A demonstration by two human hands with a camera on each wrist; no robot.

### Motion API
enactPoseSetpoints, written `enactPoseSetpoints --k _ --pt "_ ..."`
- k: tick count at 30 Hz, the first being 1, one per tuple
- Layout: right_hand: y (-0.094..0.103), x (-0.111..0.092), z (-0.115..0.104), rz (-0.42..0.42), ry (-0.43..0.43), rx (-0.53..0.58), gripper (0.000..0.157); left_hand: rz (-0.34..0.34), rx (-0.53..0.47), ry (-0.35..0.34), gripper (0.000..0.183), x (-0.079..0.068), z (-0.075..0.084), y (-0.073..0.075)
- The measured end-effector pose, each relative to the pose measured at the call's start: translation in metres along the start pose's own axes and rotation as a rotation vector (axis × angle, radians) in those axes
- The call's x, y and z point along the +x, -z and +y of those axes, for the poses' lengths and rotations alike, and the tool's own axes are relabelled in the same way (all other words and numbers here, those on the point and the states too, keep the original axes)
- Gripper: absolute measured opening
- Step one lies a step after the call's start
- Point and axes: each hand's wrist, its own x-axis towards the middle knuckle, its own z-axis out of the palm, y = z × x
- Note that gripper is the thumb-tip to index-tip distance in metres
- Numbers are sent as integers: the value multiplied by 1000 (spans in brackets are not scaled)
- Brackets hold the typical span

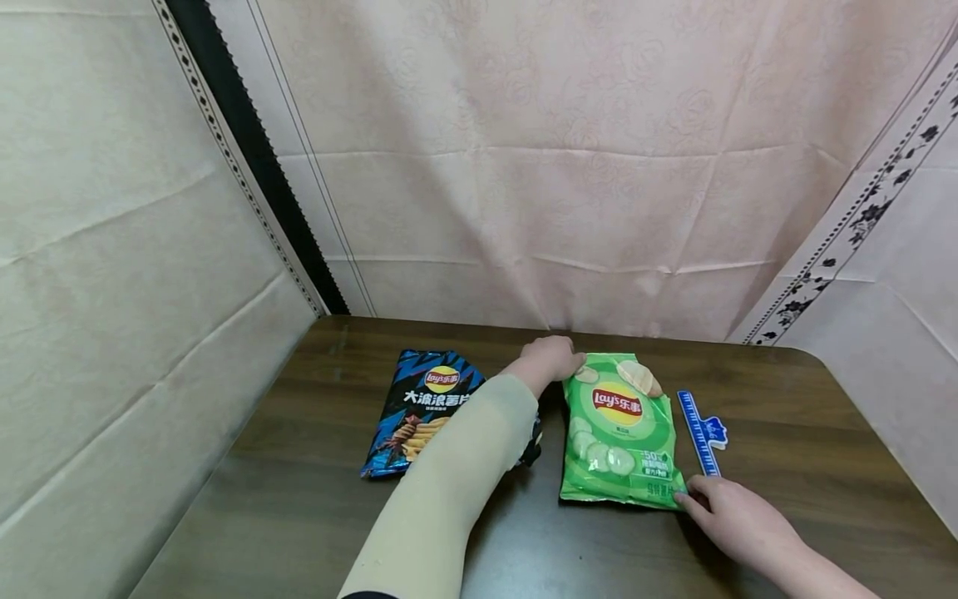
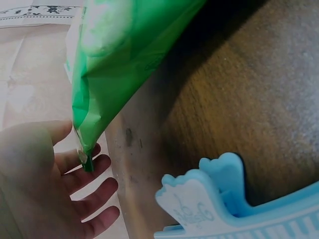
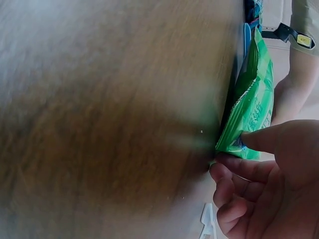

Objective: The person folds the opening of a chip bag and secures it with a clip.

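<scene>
Green Lay's chip bag: right of centre in the lower half of the head view, printed face up on the wooden table. Blue-and-black Lay's chip bag: left of centre in the same view, partly hidden behind the pale sleeve, not held.

Left hand: at the green bag's upper-left corner. The left-wrist view shows the thumb at the bag's edge and the other fingers loosely spread behind the corner; whether it truly pinches, cannot tell. Right hand: thumb and forefinger pinch the lower-right corner, remaining fingers curled beneath.

Blue clip: just right of the green bag, untouched. Light-blue clip: lower right of the left-wrist view, near the green bag.

Step in hand, judged: taking or squaring the green bag by opposite corners. Next move would call for a firmer left pinch, then both hands acting together so the bag does not twist. Risk: the left corner slipping free.
</scene>
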Motion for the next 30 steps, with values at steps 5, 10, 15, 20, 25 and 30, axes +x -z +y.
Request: enactPoseSetpoints --k 5,10,15,20,25,30 --pt "-1 0 0 -13 -8 21 30 28 -7 -11 42 -1 2 3" --pt "-1 -1 0 -13 -2 46 26 58 6 -21 39 -3 5 6" --pt "0 -3 1 -14 6 81 21 79 -57 -23 33 -6 8 11" --pt "1 -4 2 -17 24 115 18 81 -148 -43 27 -11 13 17" --pt "1 -5 2 -19 36 126 19 104 -190 -71 25 -16 19 23" --pt "1 -6 2 -22 37 125 20 125 -190 -111 31 -22 24 27"
